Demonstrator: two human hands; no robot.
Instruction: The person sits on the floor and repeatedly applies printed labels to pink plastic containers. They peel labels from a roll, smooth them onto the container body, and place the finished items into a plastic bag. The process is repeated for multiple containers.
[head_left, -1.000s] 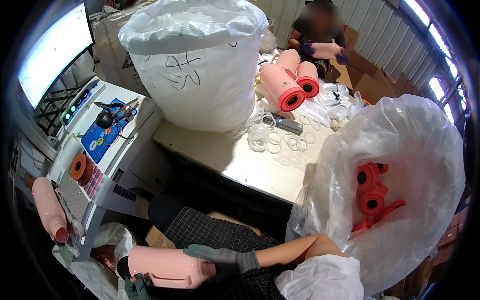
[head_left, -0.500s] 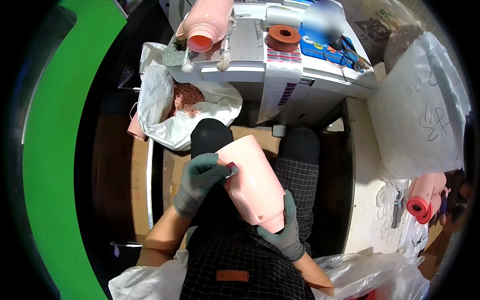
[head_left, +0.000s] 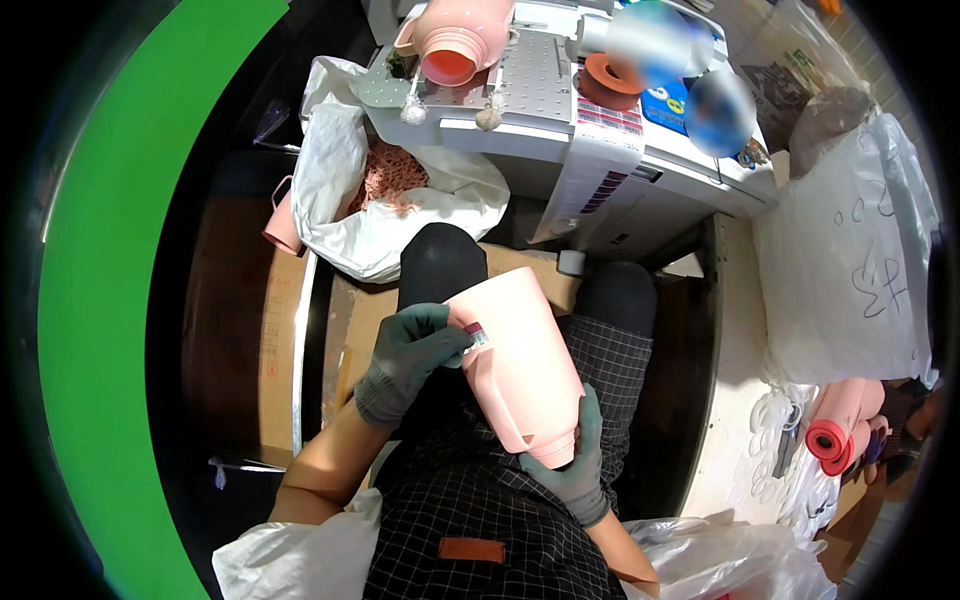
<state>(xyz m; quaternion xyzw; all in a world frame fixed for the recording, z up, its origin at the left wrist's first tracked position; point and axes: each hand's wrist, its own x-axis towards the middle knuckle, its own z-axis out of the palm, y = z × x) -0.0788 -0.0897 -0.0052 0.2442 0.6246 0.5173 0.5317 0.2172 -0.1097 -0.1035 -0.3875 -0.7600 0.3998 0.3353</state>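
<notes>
A pink plastic jug body (head_left: 525,365) lies aslant over my lap, its threaded neck toward me and its wide end away. My right hand (head_left: 575,465), in a grey-green glove, is wrapped round the neck. At the jug's left side, my gloved left hand (head_left: 415,350) has its fingers closed at the edge of a small dark red and white label (head_left: 475,334). The label lies against the pink wall near the top of the handle. Whether it is fully stuck down, I cannot tell.
Another pink jug (head_left: 462,40) lies on the white machine's dotted plate, beside a brown tape roll (head_left: 612,80) and a hanging label strip (head_left: 605,165). A white bag (head_left: 345,235) holds pink scraps. Right are a large plastic bag (head_left: 845,260), white rings (head_left: 770,420) and pink cylinders (head_left: 838,425).
The label, earlier tilted in my left fingers, now lies flatter against the jug. My right hand keeps its hold on the neck. The whole view has shifted slightly.
</notes>
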